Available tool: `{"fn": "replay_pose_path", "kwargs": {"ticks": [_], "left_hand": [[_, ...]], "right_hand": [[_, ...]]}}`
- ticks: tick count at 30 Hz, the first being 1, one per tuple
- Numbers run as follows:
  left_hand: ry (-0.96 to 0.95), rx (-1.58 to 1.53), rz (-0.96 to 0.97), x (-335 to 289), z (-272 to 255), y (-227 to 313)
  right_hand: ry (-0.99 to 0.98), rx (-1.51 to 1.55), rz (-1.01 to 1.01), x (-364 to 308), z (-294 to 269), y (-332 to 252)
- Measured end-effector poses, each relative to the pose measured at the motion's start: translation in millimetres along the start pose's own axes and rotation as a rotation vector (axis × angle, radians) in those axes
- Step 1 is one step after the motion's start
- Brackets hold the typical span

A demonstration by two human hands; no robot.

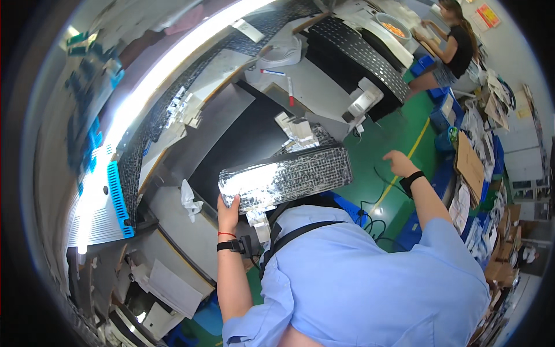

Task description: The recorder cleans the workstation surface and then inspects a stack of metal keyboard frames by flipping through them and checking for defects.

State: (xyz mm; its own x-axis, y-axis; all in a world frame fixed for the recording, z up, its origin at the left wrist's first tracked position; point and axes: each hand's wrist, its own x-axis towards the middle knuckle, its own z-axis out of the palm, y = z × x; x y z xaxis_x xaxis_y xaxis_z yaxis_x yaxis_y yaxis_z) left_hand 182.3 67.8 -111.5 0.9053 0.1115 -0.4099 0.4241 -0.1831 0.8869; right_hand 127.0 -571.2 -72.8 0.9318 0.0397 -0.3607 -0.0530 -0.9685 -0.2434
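Note:
My left hand [227, 211] grips the left end of a long dark keyboard [295, 173] in shiny clear wrapping, thumb on top. The light glares off its left half, and the keyboard is held tilted just in front of my body. Out to the right, over the green floor, my right hand [400, 163] is apart from the keyboard. One finger stretches out while the others bend loosely, and nothing shows in that hand. Behind the keyboard lie small silvery-white packets [298, 130] on the black bench surface [240, 139]. Below it, a white strip-like piece [259, 224] hangs near my left wrist.
A bright lamp tube [167, 63] crosses above the bench. Marker pens [291, 92] and crumpled white paper [189, 198] lie on it. A perforated black panel [364, 49] stands beyond. Another person [457, 49] sits at the far right; boxes [470, 168] and cables [376, 222] are nearby.

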Motion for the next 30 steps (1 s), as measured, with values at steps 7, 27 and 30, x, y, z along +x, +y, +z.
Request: {"fn": "replay_pose_path", "kwargs": {"ticks": [7,27,30], "left_hand": [[-0.041,-0.004,-0.006,8,-3,-2],[0.079,0.489,0.026,26,-34,39],[-0.126,0.444,0.249,47,0,120]], "right_hand": [[0.010,0.811,-0.019,-10,98,-111],[-0.463,2.145,0.161,24,97,-132],[-0.420,2.314,0.420,12,109,-158]]}}
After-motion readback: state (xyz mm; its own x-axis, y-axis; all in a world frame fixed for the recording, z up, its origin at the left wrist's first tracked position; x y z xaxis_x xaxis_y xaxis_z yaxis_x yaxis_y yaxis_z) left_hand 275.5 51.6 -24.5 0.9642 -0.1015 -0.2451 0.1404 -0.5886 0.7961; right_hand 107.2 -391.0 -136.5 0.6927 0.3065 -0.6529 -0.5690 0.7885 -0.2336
